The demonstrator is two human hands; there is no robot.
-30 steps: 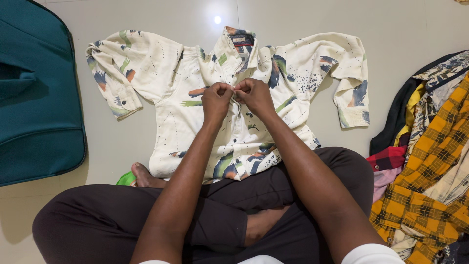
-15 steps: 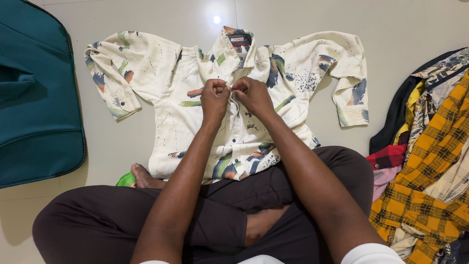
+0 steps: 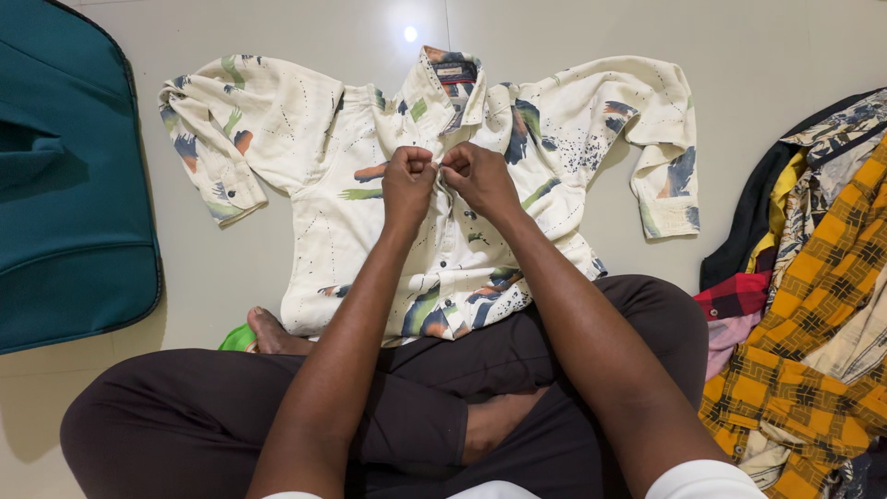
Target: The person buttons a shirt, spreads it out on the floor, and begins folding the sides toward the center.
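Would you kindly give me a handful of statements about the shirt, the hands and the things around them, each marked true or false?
1. Both hands, the left hand and the right hand, pinch the front of the cream printed shirt just below its collar. True.
2. The shirt lies folded in half. False: it is spread flat on the floor with both sleeves out to the sides.
3. A teal bag lies to the left of the shirt. True.
4. The pile of clothes lies on the left. False: it is on the right, with a yellow checked garment on top.
5. The shirt's hem rests against the person's crossed legs. True.
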